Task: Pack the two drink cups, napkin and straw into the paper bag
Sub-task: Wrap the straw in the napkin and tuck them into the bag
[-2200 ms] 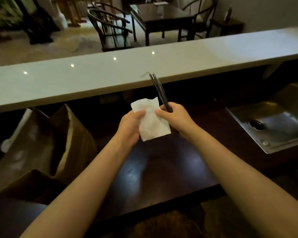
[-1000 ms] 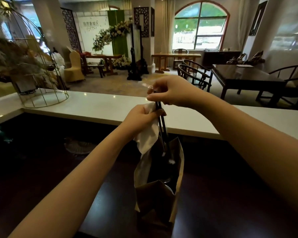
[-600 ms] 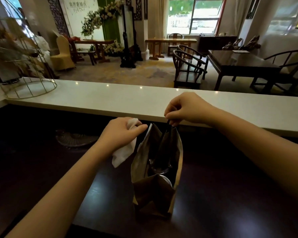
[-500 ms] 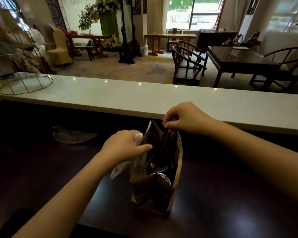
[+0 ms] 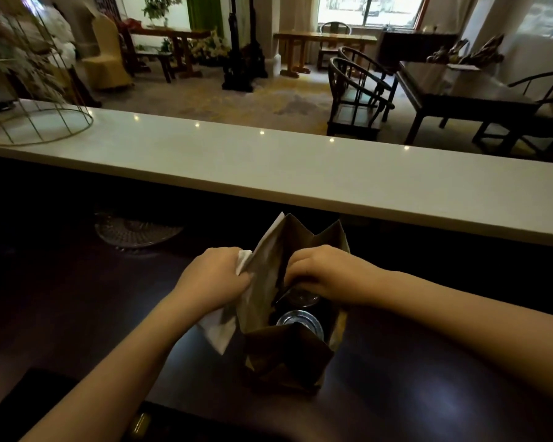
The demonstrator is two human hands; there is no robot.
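Right hand (image 5: 324, 275) now lowered into paper bag (image 5: 284, 355), two cups (image 5: 299, 322) inside

Straw perhaps hidden inside paper bag (image 5: 268, 275)

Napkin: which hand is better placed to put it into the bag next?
Left. The left hand holds the napkin against the paper bag outside wall; the right hand is inside the opening.

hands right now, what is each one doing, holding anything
Left hand: closed on the white napkin, outside the paper bag's left wall.
Right hand: fingers curled inside the bag mouth; what it holds cannot be told.
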